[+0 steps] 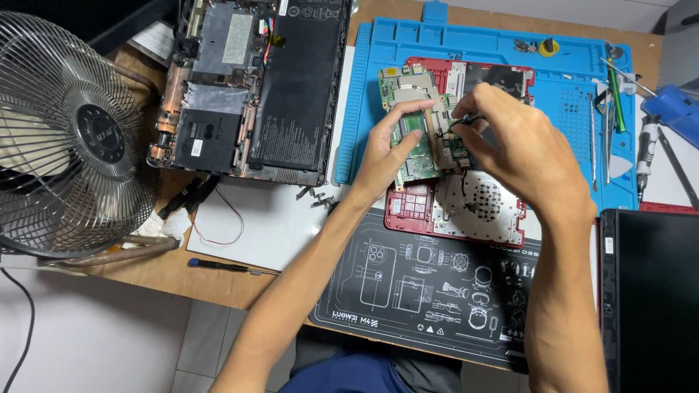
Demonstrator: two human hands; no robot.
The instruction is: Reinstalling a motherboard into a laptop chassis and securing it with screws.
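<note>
My left hand point(386, 149) grips a green laptop circuit board point(416, 124) by its left edge and holds it tilted above a red laptop shell point(466, 211). My right hand point(520, 142) pinches a thin dark tool point(466, 120), likely tweezers, whose tip touches the middle of the board. The red shell lies open on a blue work mat point(480, 40), with its metal keyboard plate exposed below the board.
An opened black laptop base point(255, 87) lies at the upper left, next to a metal desk fan point(69, 138). A black printed mat point(429, 291) lies at the front. Hand tools point(619, 94) line the right; a dark screen panel point(652, 298) and a screwdriver point(226, 267) lie near.
</note>
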